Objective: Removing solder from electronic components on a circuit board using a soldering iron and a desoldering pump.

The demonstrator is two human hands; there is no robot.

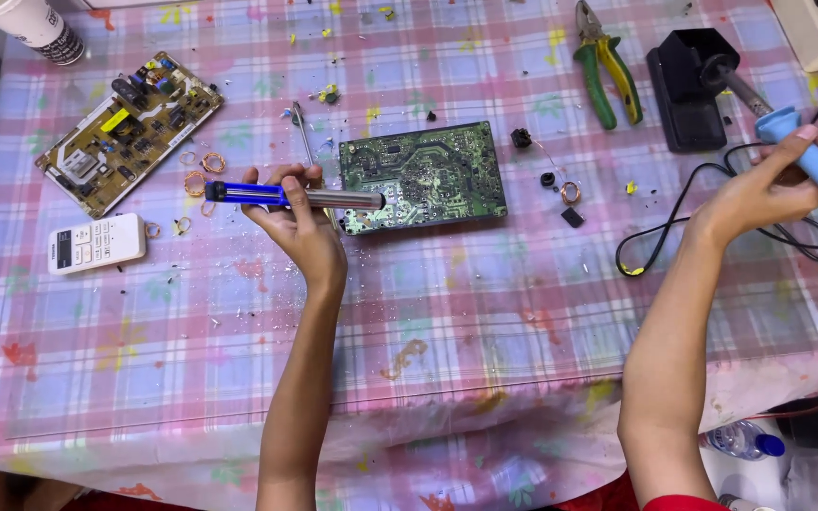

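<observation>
Gripping a blue-and-silver desoldering pump point(291, 196) in my left hand point(300, 222), I have those fingers wrapped tight round its barrel. Its long axis lies across me, silver tip pointing right and resting at the left edge of the green circuit board point(425, 176), which lies flat on the checked pink bench point(428, 312) just beyond that hand. My right hand point(773, 189) is well off to the right, fingers closed on the blue handle of a soldering iron point(802, 151), its tip pointing up-left into the black stand point(688, 85). So the left hand is much the nearer to the board. Farther off lie green-handled pliers point(606, 66) and a second, brown board point(130, 128).
</observation>
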